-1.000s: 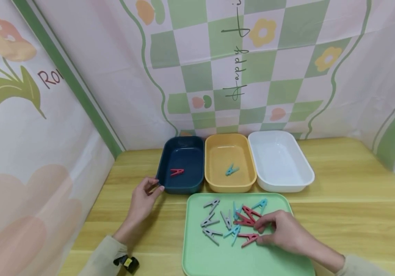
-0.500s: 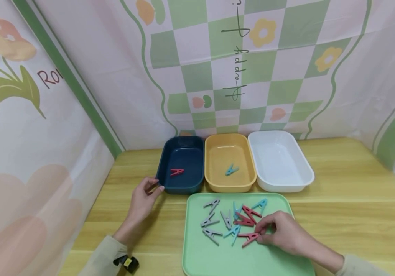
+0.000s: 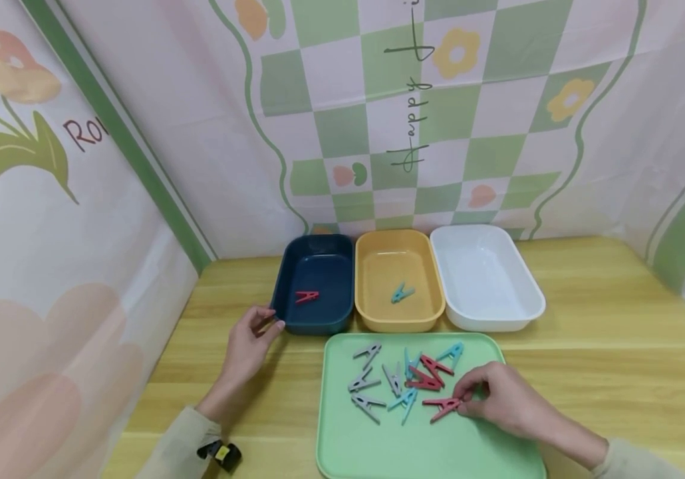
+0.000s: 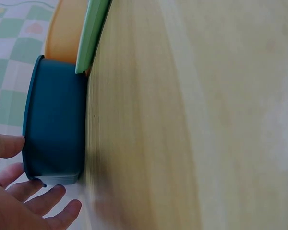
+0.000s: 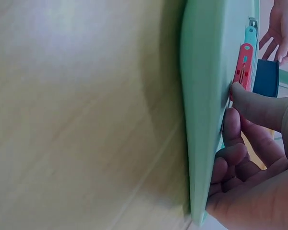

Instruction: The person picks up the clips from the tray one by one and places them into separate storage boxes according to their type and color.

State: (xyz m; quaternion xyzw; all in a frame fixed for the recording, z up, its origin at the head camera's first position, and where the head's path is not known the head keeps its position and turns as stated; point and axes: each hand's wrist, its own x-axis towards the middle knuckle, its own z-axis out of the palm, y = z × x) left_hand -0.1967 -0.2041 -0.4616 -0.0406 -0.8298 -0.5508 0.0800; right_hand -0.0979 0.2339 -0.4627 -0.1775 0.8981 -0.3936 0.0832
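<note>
My right hand [image 3: 507, 399] pinches a red clothespin [image 3: 441, 407] between thumb and index finger, low over the green tray [image 3: 378, 446]. In the right wrist view, the thumb presses on the end of that red clothespin [image 5: 243, 67]. Several grey clothespins [image 3: 365, 380] lie on the tray's left side, with light blue clothespins [image 3: 405, 400] and two more red clothespins [image 3: 423, 379] beside them. My left hand [image 3: 247, 346] holds the near left corner of the dark blue container [image 3: 312, 326], thumb and fingers at its rim [image 4: 26, 120].
A red clothespin [image 3: 307, 297] lies in the dark blue container. In the yellow container [image 3: 400, 326] beside it is a light blue clothespin [image 3: 402, 293]. The white container [image 3: 486, 273] stands to the right on the wooden table [image 3: 618, 359], before a patterned cloth [image 3: 336, 86].
My right hand has shifted slightly right, drawing the pinched red clothespin away from the light blue one. The left hand stays at the dark blue container.
</note>
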